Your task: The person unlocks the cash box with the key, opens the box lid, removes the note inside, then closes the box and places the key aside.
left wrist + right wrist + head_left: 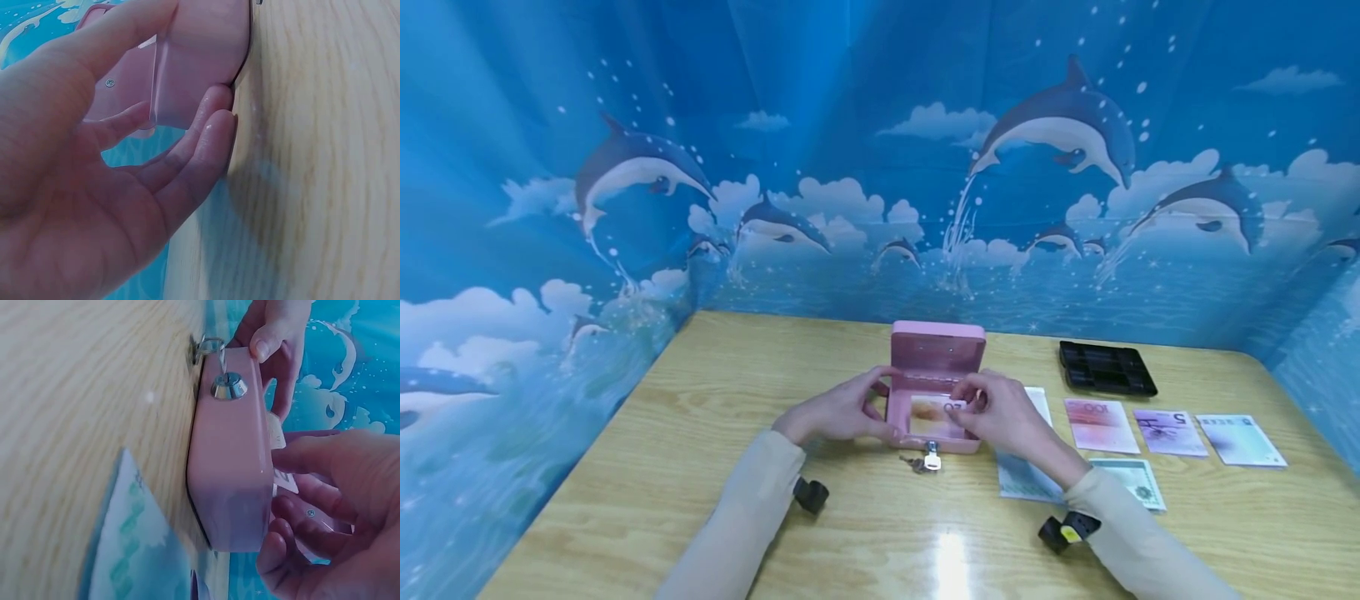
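A pink cash box [898, 425] stands on the wooden table with its lid raised. My left hand [842, 407] grips its left side, thumb at the front corner; in the left wrist view the fingertips [215, 134] touch the box's side near the table. Inside the box lies a banknote [931, 416] showing a "20". My right hand [1003, 412] reaches over the right rim and pinches this note's right edge between thumb and fingers. Keys [932, 458] hang from the lock [229, 386] on the box's front. Whether other notes lie underneath is hidden.
Right of the box lie several banknotes, among them a red 100 note [1101, 425], a purple 5 note [1171, 432], a pale note [1242, 440] and a green note [1138, 479]. Behind them sits a black compartment tray [1107, 368]. A dolphin-print curtain [850, 275] borders the table.
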A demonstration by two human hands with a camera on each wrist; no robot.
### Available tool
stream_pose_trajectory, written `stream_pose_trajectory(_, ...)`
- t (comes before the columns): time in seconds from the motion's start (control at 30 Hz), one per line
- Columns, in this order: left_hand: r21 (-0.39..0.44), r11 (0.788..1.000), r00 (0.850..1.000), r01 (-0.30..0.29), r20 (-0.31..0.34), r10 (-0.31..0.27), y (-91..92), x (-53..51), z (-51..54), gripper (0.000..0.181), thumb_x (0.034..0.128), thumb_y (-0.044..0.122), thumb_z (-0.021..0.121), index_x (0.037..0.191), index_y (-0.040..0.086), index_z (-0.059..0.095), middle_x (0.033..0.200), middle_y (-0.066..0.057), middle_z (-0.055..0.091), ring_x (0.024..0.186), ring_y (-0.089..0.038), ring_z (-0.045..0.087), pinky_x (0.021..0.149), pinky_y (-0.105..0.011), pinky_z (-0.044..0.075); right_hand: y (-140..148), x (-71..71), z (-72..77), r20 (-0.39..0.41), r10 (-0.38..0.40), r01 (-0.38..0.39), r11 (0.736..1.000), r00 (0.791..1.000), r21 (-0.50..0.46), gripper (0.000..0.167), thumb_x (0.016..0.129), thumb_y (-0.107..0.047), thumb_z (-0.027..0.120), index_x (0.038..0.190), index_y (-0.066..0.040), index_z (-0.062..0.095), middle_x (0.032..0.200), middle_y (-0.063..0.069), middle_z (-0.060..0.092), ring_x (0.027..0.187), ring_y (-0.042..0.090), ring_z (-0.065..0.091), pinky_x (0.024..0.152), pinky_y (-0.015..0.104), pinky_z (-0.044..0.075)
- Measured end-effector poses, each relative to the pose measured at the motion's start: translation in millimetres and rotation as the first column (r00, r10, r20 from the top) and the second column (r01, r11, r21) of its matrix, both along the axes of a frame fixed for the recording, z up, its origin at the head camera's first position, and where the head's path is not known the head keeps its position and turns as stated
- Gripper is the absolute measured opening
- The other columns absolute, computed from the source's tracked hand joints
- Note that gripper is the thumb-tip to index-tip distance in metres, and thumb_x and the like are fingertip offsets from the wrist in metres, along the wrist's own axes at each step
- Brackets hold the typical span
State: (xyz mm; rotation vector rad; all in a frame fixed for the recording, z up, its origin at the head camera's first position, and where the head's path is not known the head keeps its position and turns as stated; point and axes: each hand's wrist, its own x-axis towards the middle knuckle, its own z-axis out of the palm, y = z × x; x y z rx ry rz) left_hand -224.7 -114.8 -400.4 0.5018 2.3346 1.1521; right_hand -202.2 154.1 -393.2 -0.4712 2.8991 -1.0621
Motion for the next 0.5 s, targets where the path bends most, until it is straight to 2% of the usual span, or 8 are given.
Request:
stream_pose_trajectory(0.17, 0.016, 1.0, 1.0, 0.006, 0.003, -0.006, -0.5, -0.1, 0.3, 0.1, 0.0803, 0.034, 0.088, 0.16, 0.031, 0.028, 0.148, -0.009, 0.052, 0.104, -0.016, 0.067, 0.097, -0.04, 0.056, -0.7, 1.3, 1.3, 0.074, 0.018, -0.016, 0.999, 0.997, -0.036, 0.01, 0.089, -0.019, 0.078, 0.097, -0.017, 0.072, 0.081, -0.002, 0.068, 0.074, 0.013, 0.06, 0.058, 0.026, 0.05)
stream_pose_trajectory(0.33, 0.023, 1.0, 1.0, 0.003, 0.01, -0.003, -0.3, 0.1, 1.0, 0.1, 0.0796, 0.034, 0.088, 0.16, 0.033, 0.029, 0.148, -0.008, 0.052, 0.103, -0.016, 0.068, 0.097, -0.04, 0.056, -0.1, 1.0, 0.6, 0.077, 0.047, -0.041, 0.996, 0.996, -0.076, 0.01, 0.091, -0.014, 0.075, 0.1, -0.016, 0.073, 0.087, -0.001, 0.071, 0.079, 0.012, 0.063, 0.063, 0.026, 0.053)
stream_pose_trajectory(0.5, 0.008, 1.0, 1.0, 0.001, 0.003, -0.001, 0.5, 0.3, 0.5, 0.097, 0.0806, 0.034, 0.088, 0.159, 0.033, 0.03, 0.144, -0.006, 0.054, 0.102, -0.015, 0.066, 0.097, -0.039, 0.055, 2.7, -0.4, 0.6, 0.075, 0.065, -0.053, 0.986, 0.995, -0.155, 0.011, 0.092, -0.013, 0.074, 0.103, -0.015, 0.074, 0.09, 0.002, 0.072, 0.08, 0.013, 0.065, 0.067, 0.026, 0.056)
